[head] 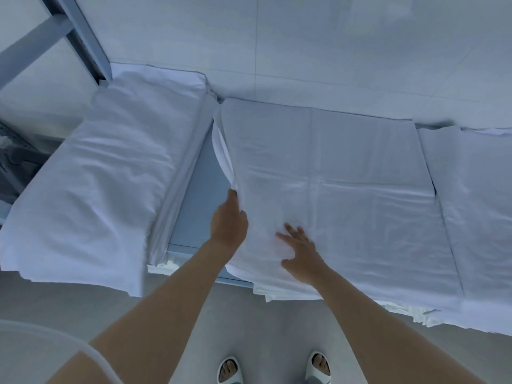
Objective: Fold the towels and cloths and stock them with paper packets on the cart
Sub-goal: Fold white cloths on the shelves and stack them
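A white folded cloth [332, 184] lies spread on the blue-grey shelf surface [199, 189] in the middle of the view. My left hand [228, 220] grips the cloth's left edge and lifts it slightly, its fingers hidden under the fabric. My right hand [300, 250] presses flat on the cloth near its front left corner, fingers spread. A thick stack of white cloths [105, 176] lies to the left. Another white folded cloth [476, 195] lies to the right, partly cut off by the frame.
A blue metal frame post [86, 42] rises at the back left. A pale tiled wall [277, 45] stands behind the shelf. More white fabric edges [401, 309] hang over the front rim. My feet in white slippers [273, 368] stand on the grey floor.
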